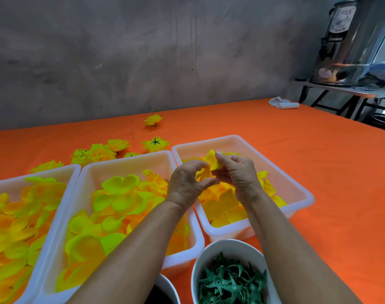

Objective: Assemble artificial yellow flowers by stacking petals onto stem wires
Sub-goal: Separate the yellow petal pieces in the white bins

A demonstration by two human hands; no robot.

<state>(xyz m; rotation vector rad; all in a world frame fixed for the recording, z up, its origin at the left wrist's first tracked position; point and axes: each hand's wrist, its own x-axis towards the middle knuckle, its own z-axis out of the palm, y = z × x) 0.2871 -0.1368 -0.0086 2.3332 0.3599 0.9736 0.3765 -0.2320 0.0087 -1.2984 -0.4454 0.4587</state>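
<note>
Both forearms reach forward from the bottom edge and meet above the right tray, the wrists a little bent and the backs of the hands facing the camera. The left hand has its fingers curled, with thumb and forefinger forming a ring around a small yellow flower which it holds. The right hand is just beside it, its fingers bent, and its fingertips pinch a yellow petal that stands up touching the flower. So both hands are closed on the yellow pieces, and these pieces are held in the air over the far part of the right tray. Whether a stem wire is inside the flower cannot be seen. The middle tray and the left tray lie side by side on the orange table, and all three contain loose yellow petals. A white bowl with green star-shaped pieces stands near the right forearm. Finished flowers lie on the table behind the trays. At the far right a steel urn stands on a stand; its label has small writing, mostly too blurred, only something like "COOKWARE" can be guessed.
</note>
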